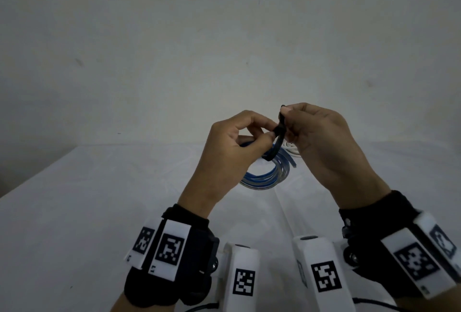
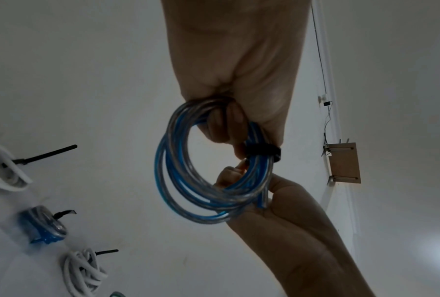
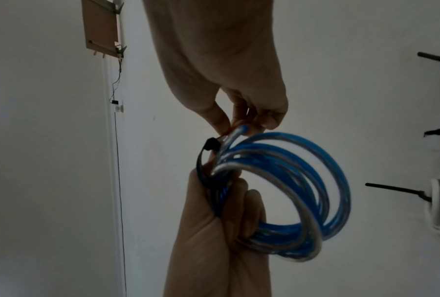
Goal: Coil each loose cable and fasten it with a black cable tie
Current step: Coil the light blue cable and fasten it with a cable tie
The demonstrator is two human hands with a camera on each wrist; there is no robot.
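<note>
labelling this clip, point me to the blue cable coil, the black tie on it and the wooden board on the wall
blue cable coil (image 2: 178, 193), left wrist view, lower left arc of loops
black cable tie (image 2: 262, 151), left wrist view, band round the strands
wooden board (image 2: 344, 163), left wrist view, flat face

The head camera looks forward and down over both wrists at a white table (image 1: 74, 212) whose far edge meets the wall. The left wrist camera, close under the left hand (image 2: 236, 76), faces up along it. The right wrist camera sits equally near the right hand (image 3: 221, 66). All three views share the blue coiled cable (image 1: 262, 177) held between the hands.
</note>
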